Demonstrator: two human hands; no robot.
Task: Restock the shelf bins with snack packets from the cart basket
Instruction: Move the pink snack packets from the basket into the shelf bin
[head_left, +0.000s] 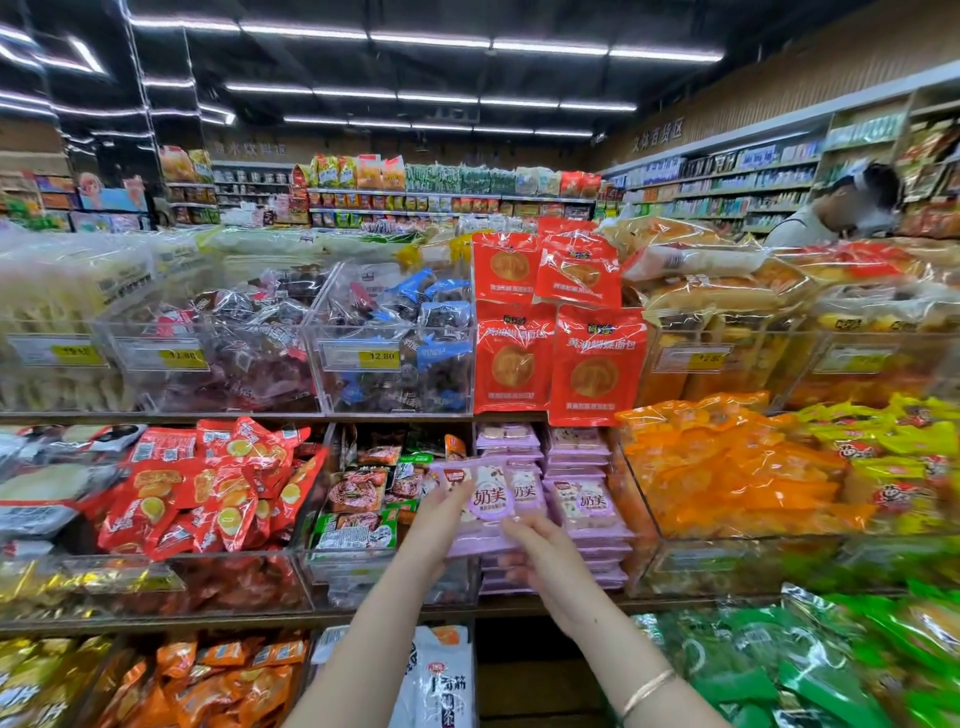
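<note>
I hold a stack of purple snack packets (491, 501) in front of the middle shelf. My left hand (434, 525) grips the stack's left edge, thumb on top. My right hand (540, 553) holds its lower right corner with curled fingers. Just behind stands the clear bin (621, 558) with two piles of the same purple packets (584, 506). The cart basket is out of view.
Red packets (553, 332) lean upright on the upper shelf above the purple bin. Clear bins of red (218, 488), orange (727, 467) and green (810, 660) snacks flank it. A white bag (441, 675) sits on the lower shelf. A person (841, 208) bends over at the far right.
</note>
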